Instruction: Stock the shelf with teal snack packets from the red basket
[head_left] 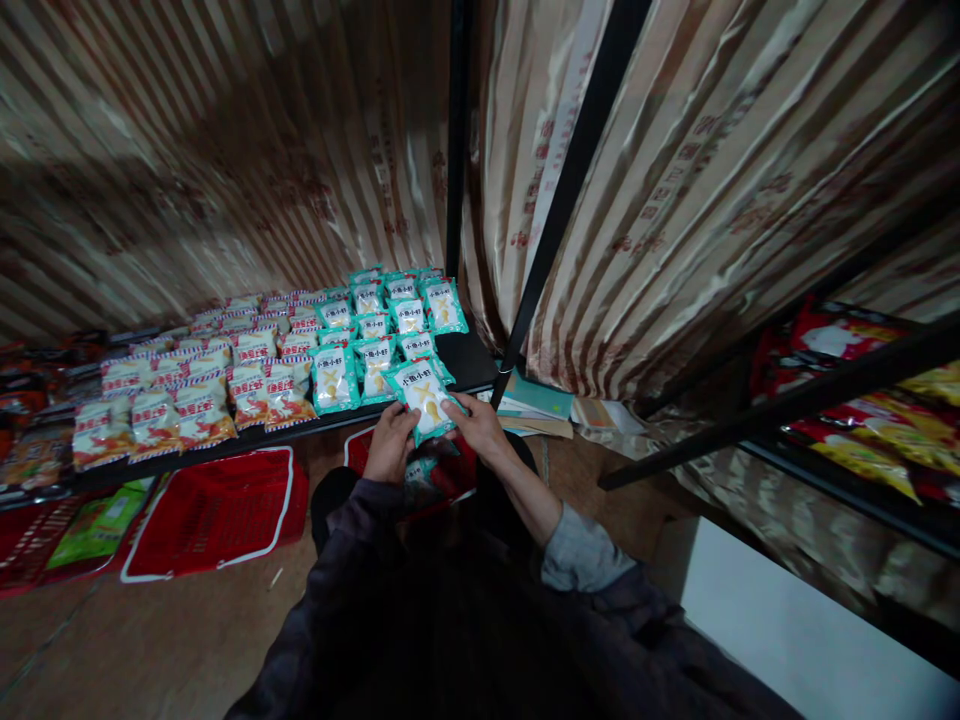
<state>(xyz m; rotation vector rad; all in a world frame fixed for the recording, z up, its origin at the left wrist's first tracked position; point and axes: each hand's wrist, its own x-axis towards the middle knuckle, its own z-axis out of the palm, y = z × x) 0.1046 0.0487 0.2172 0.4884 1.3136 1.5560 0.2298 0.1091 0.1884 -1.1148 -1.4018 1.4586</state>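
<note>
A teal and white snack bag (pixel 425 399) is held between my two hands, in front of the shelf's edge. My left hand (pixel 391 443) grips its lower left side, and my right hand (pixel 478 426) grips its right side. Behind it, similar teal bags (pixel 335 377) stand in rows on the black shelf (pixel 469 362). Below my hands is a red basket (pixel 461 468) with a few teal bags in it, partly hidden by my hands and legs.
White and orange snack bags (pixel 201 408) fill the shelf further left. A red basket (pixel 217 510) with a white handle lies on the floor. Black posts (pixel 559 210) rise at the shelf's right. Red and yellow bags (pixel 862 420) and a white surface (pixel 795 640) are at right.
</note>
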